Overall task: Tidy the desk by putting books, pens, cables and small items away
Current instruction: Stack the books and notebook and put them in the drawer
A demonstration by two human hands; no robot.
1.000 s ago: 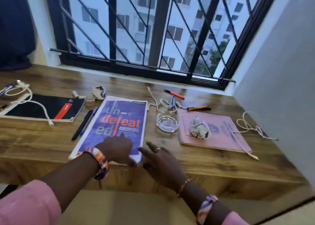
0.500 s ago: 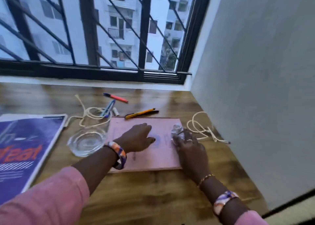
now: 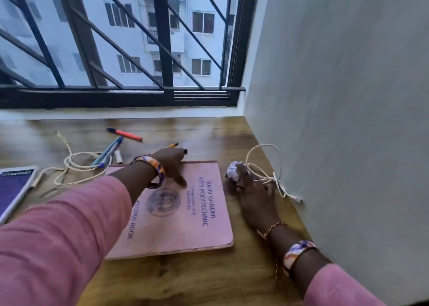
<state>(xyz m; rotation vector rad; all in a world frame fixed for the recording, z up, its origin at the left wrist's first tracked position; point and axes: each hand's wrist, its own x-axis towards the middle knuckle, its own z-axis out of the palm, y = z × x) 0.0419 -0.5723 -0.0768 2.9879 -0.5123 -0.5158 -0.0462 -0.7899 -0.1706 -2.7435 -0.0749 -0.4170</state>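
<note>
A pink record book [image 3: 185, 217] lies flat on the wooden desk [image 3: 209, 280]. My left hand [image 3: 170, 163] reaches across its far edge, fingers laid over a yellow pen [image 3: 173, 145] and a black pen [image 3: 185, 151], thumb resting on the cover. The fingertips are hidden, so the grip is unclear. My right hand [image 3: 254, 192] rests on the desk just right of the book, its fingers closed on a crumpled paper ball [image 3: 233, 173]. A looped white cable [image 3: 276, 161] lies right beside that hand, against the wall.
Far left of the book are a second coiled white cable [image 3: 76, 166], blue pens [image 3: 109, 150], a red pen [image 3: 126, 134] and a small white cap-like item [image 3: 118, 156]. A purple book's corner [image 3: 12, 189] shows at the left edge. A grey wall [image 3: 336, 120] bounds the desk's right side.
My view swung right from the purple book to the pink one. My right hand carried the paper ball off the pink book onto the desk. My left hand moved up to the pens.
</note>
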